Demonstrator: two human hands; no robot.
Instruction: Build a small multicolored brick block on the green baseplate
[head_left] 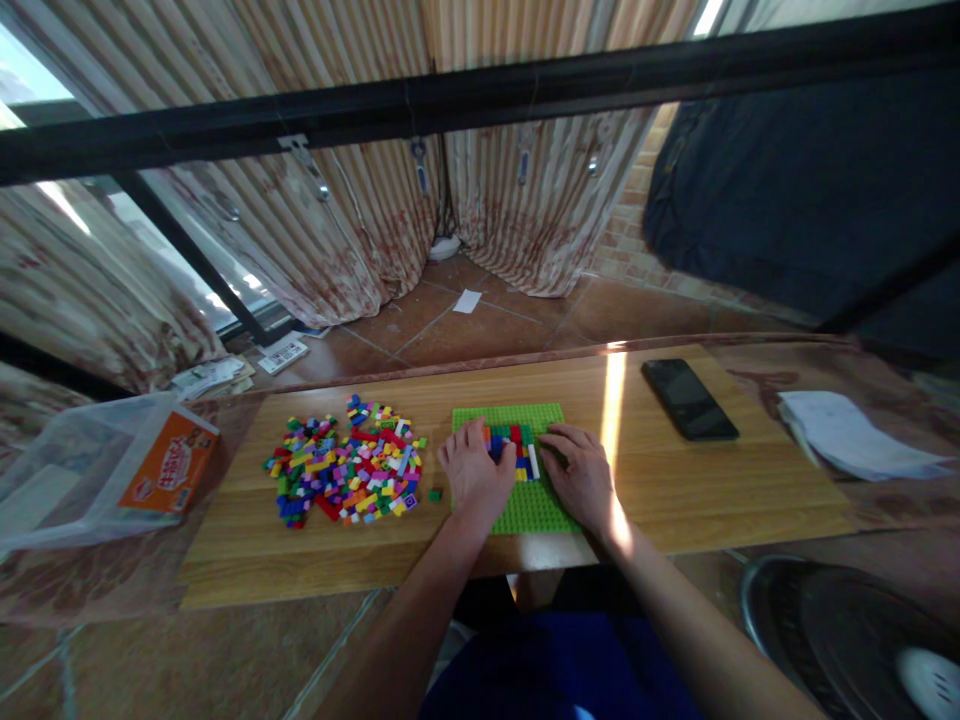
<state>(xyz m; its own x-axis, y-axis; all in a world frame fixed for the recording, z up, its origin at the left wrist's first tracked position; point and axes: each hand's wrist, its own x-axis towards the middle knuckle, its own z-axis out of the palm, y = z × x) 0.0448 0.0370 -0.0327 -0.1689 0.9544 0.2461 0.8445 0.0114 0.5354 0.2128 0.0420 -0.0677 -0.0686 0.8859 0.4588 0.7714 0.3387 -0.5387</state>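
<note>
A green baseplate lies on the wooden table in front of me. A small block of coloured bricks is built on its middle. My left hand rests on the plate's left part, fingers curled against the left side of the bricks. My right hand lies on the plate's right part, fingertips pressed to the right side of the bricks. A heap of loose coloured bricks lies to the left of the plate, and one green brick sits apart beside it.
A black phone lies at the back right of the table. White papers rest at the far right. A clear plastic box with an orange carton stands at the left. A dark round stool is at lower right.
</note>
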